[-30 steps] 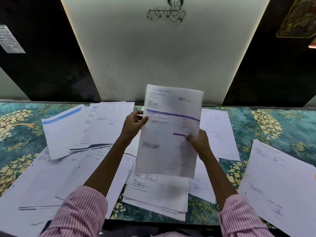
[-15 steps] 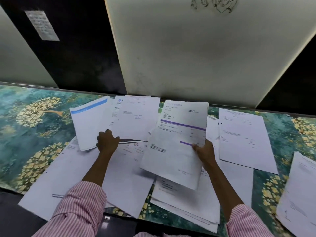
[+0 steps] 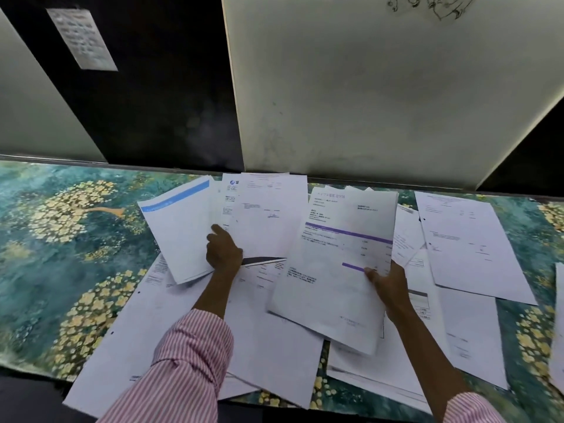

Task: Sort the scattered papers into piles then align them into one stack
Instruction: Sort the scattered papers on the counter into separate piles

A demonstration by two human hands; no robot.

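White printed papers lie scattered and overlapping on a table (image 3: 61,239) with a teal and yellow floral cover. My right hand (image 3: 389,288) pinches the right edge of a sheet with purple bands (image 3: 335,264), thumb on top, and holds it tilted just above a loose pile (image 3: 381,370) near the front edge. My left hand (image 3: 224,251) rests on the overlapping sheets at the back left. Its fingers touch the edge of a sheet with a blue band (image 3: 177,233), beside a white letter (image 3: 268,215). Whether it grips any sheet is unclear.
A separate sheet (image 3: 470,245) lies to the right, and another sheet's edge (image 3: 558,325) shows at the far right. Large sheets (image 3: 128,337) overhang the front left edge. A white panel (image 3: 381,102) and dark wall rise behind the table.
My left hand let go of the purple-banded sheet and moved left onto the back-left papers. My right hand lowered that sheet from upright towards the table. The view turned left and down.
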